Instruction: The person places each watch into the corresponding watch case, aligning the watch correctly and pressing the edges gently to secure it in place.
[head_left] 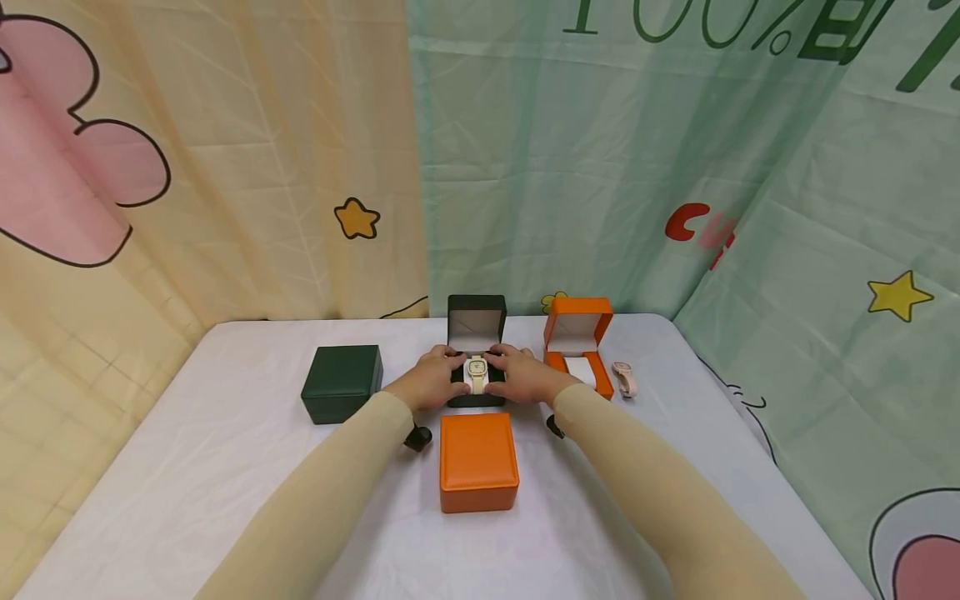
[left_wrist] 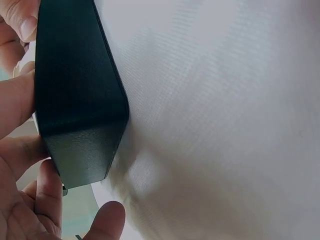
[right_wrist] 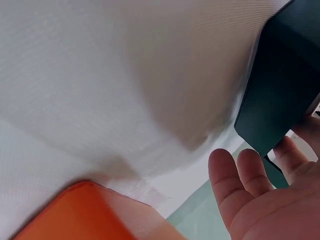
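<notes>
A dark green watch box (head_left: 476,327) stands open at the back middle of the table, its lid raised. In it a cream-strapped watch (head_left: 477,372) lies on a white cushion. My left hand (head_left: 433,380) holds the watch and cushion at the left side with thumb and forefinger. From the right, my right hand (head_left: 525,377) does the same. In the left wrist view, fingers lie along the edge of the green box (left_wrist: 75,75). Several right fingers stand loose beside the box (right_wrist: 285,75) in the right wrist view. The watch is hidden or barely visible in both wrist views.
A closed orange box (head_left: 477,454) sits in front, between my forearms. At left stands a closed green box (head_left: 341,383). An open orange box (head_left: 578,321) with a white cushion is at right, a pink-strapped watch (head_left: 624,380) beside it. Curtains hang behind the white-covered table (head_left: 187,467).
</notes>
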